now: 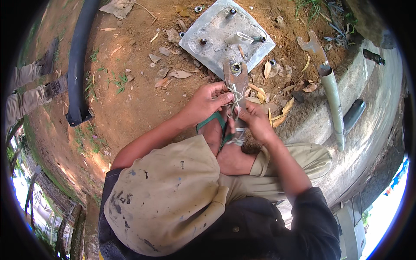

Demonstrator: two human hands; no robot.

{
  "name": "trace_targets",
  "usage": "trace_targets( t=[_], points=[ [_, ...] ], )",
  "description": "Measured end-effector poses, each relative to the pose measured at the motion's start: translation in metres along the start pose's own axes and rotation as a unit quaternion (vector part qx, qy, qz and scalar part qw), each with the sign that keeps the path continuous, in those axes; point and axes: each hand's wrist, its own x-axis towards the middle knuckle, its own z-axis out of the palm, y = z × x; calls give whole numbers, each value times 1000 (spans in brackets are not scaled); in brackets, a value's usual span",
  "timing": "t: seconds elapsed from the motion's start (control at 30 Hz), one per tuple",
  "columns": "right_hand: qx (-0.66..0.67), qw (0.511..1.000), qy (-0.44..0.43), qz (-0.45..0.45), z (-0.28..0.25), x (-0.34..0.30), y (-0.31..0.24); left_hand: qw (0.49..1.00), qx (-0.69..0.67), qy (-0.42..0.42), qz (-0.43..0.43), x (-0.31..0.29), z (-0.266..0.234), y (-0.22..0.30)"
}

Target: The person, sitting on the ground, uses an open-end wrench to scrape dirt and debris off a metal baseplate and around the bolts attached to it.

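A pale, thin string (234, 92) is looped around the shank of a rusty flat wrench (236, 80). The wrench's jaw sits around a nut (235, 68) at the near corner of a square grey base plate (212, 26). My left hand (211, 99) pinches the string from the left side. From the right, the fingers of my right hand (256, 120) are closed on the string just below. Both hands touch the wrench area, and its lower end is hidden by them. My foot in a green sandal (212, 123) is under the hands.
Bolts stick up from the plate, beside a short piece of bent metal (239, 38). Another rusty open-jaw wrench (313, 47) with a pipe handle (332, 104) leans on the concrete ledge (359, 78). A black post (81, 60) lies left, near another person's legs (32, 86).
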Motion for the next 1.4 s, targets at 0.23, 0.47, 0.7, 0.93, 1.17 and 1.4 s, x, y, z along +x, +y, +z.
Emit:
trace_targets(
  t=[0.23,0.47,0.7,0.93,1.17,1.4],
  points=[
    [-444,896,5,-3,-66,-12,-113,984,-141,-98,38,19,41,-6],
    [27,995,92,-8,18,-34,10,996,-67,-31,58,1,18,-42],
    [195,979,56,14,75,18,31,968,190,122,110,-17,-14,-16],
    [279,958,46,-35,94,43,19,942,273,126,146,-5,-33,12],
    [387,920,11,-56,115,56,18,924,349,78,138,-1,-50,40],
    [423,900,-6,-106,125,68,15,864,477,78,142,1,-54,60]
  ],
)
